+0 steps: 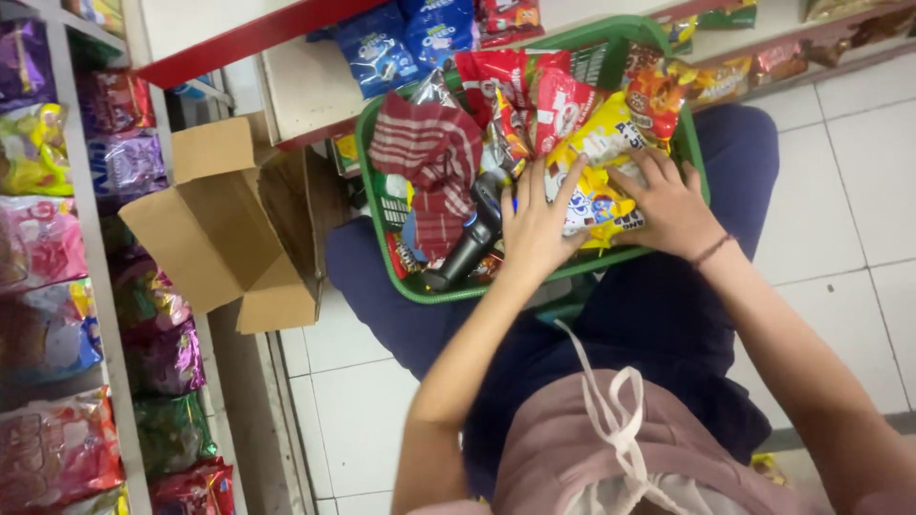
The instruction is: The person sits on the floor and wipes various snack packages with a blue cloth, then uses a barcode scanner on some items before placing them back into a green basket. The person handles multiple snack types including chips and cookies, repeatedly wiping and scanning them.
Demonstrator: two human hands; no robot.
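— Two hands in the basket; what does each have?

— The left hand (pixel 534 224) lies flat on a yellow snack packet (pixel 596 195), fingers spread and apart, pressing on it rather than closed round it; the right hand (pixel 668 205) rests on the same packet from the other side, fingers also spread, with a thin dark band at its wrist; whether either thumb hooks under the packet I cannot tell.

— And where is the packet?

— On top of the heap inside the green basket (pixel 692 153), toward its near right part; the basket sits on the person's lap, across dark blue trousers.

— What else is in the basket?

— A red and white checked cloth (pixel 429 157) on the left part; a black handheld scanner (pixel 472 238) just beside the left hand, slanting toward the near rim; red snack packets (pixel 534 95) behind the yellow one.

— Around the person?

— An open cardboard box (pixel 224 229) on the floor to the left, near the basket; shelves of bright snack bags (pixel 48 238) along the left edge; blue biscuit packets (pixel 401 43) on the shelf beyond the basket; white floor tiles (pixel 840 191) to the right.
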